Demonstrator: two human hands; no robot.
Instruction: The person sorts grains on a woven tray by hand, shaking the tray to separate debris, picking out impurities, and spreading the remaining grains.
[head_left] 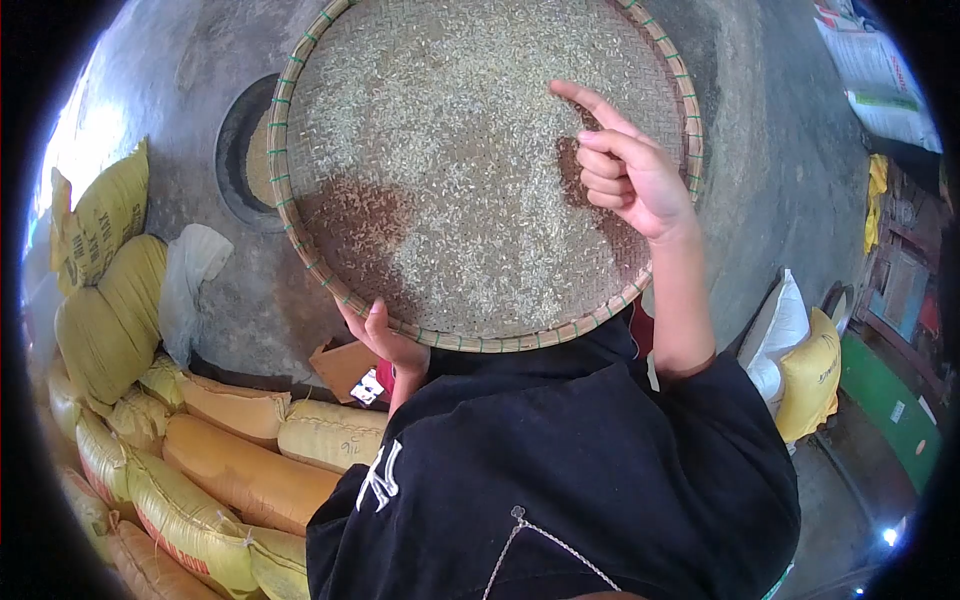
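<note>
A round woven bamboo winnowing tray [281, 112] with green-tied rim fills the upper middle of the head view. Pale grain [450, 110] is spread over its weave, with a reddish-brown patch at the lower left and another near my right hand. My left hand [392, 345] grips the near-left rim, thumb on top and the other fingers hidden beneath. Above the right part of the tray is my right hand [632, 170], index finger stretched out and the other fingers curled in. Whether anything sits inside those curled fingers is hidden.
A dark basin [232, 150] holding grain stands on the concrete floor [780, 170] left of the tray. Stacked yellow and orange sacks [250, 465] line the lower left. A cardboard box [343, 368] is by my left wrist. White and yellow sacks [808, 375] stand at right.
</note>
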